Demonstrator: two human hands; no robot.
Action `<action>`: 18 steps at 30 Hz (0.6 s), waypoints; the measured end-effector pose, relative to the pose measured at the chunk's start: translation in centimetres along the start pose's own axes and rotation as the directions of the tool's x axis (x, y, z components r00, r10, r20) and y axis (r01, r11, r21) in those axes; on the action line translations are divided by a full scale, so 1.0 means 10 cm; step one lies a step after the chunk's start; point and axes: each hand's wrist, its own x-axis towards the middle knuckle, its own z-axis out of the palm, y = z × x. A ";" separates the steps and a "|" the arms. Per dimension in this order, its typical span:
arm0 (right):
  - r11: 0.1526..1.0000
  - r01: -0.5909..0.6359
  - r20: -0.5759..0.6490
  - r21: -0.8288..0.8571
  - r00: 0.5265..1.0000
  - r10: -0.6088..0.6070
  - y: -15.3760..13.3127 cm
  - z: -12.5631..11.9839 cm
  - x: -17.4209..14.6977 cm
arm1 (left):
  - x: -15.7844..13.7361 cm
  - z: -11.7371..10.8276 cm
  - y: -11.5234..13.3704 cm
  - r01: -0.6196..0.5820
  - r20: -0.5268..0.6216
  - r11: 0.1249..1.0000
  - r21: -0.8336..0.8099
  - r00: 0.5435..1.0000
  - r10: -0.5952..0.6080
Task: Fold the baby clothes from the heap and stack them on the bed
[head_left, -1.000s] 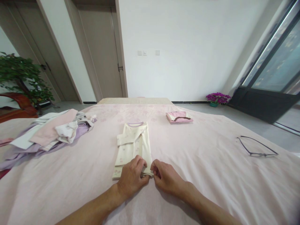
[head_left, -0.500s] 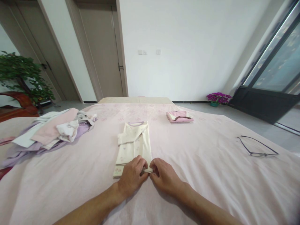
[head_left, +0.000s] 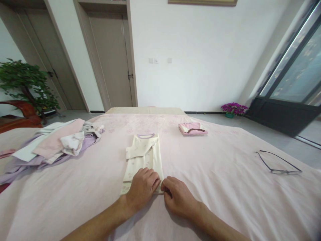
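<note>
A cream long-sleeved shirt with a lilac neckline and small faded prints lies folded lengthwise on the pink cloth. One sleeve is laid across its front, and the neck points away from me. My left hand rests on the near end, its curled fingers closed on the fabric by the hem; the fingertips are partly hidden. At the near right corner, my right hand pinches the shirt's edge between thumb and fingers. The two hands are almost touching.
A loose heap of clothes lies to the left. Farther back sits a folded pink garment. Eyeglasses rest at the right on the pink bed cover. Beyond it stand a potted plant and purple flowers.
The view has tipped up slightly, so things appear lower. My hands remain at the shirt's near right corner; the left fingers have curled further over, and the hem lies flatter.
</note>
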 end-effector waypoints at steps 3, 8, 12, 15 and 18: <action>0.998 -0.052 -0.020 0.045 0.998 0.053 0.03 -0.05 0.05 | 0.05 0.09 -0.06 -0.076 -0.013 0.995 0.057 0.997 0.077; 1.000 -0.016 -0.089 0.002 0.996 0.016 0.23 -0.21 0.41 | 0.00 0.27 -0.14 -0.104 0.123 0.987 0.120 0.988 0.089; 0.987 0.115 0.060 -0.109 0.992 -0.109 0.44 -0.16 0.80 | -0.08 0.24 -0.08 -0.088 0.174 0.990 0.111 0.982 0.067; 0.979 0.149 0.166 -0.137 0.978 -0.126 0.57 -0.02 0.96 | -0.14 0.13 -0.03 -0.113 0.165 0.992 0.061 0.981 0.102; 0.984 0.174 0.141 -0.044 0.976 -0.167 0.71 0.05 1.05 | -0.13 -0.05 -0.13 -0.138 0.119 0.988 -0.072 0.982 0.145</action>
